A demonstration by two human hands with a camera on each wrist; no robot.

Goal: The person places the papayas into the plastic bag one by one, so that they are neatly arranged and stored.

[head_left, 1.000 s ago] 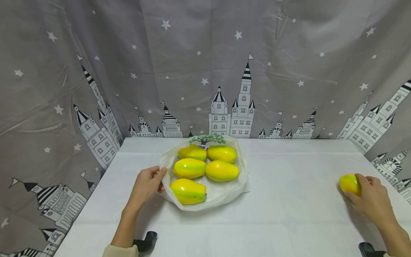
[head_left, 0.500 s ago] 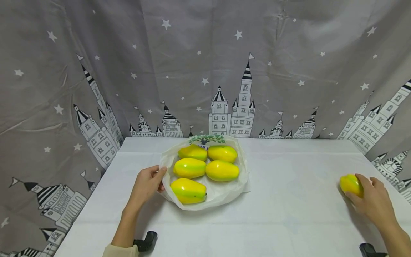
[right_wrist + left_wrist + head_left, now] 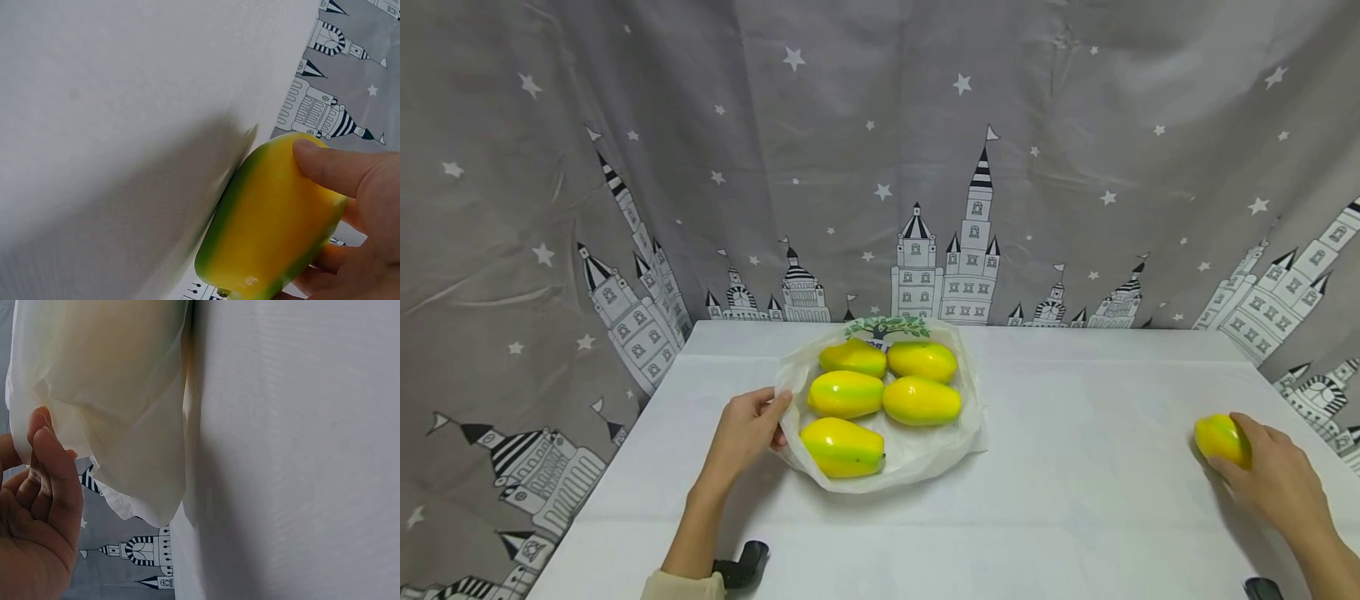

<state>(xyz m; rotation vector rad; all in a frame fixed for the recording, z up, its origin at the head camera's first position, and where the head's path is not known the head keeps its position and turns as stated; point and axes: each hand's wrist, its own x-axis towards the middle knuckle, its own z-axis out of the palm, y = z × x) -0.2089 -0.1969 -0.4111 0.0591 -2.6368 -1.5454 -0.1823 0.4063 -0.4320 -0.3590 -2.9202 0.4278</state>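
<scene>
A white, thin-walled bag (image 3: 951,462) lies open at mid-table, a green tree printed at its back edge. Several yellow-green papayas (image 3: 921,401) lie inside it. My left hand (image 3: 747,429) pinches the bag's left rim between thumb and fingers; the left wrist view shows this hand (image 3: 47,512) from the palm side, at the creased bag wall (image 3: 134,419). Far to the right, my right hand (image 3: 1279,473) grips a single papaya (image 3: 1221,440) low at the table. In the right wrist view, the thumb lies across that papaya (image 3: 269,219), with the other fingers partly hidden behind it.
A white cloth (image 3: 1060,500) covers the table. Behind and at both sides hangs a grey curtain (image 3: 1075,100) printed with castles and stars. A black wrist mount (image 3: 743,565) shows below the left forearm, and part of another (image 3: 1262,588) near the right.
The head view has shifted slightly. The fingers of my right hand sit a little closer together round the papaya. My left hand, the bag and its papayas stay as they were.
</scene>
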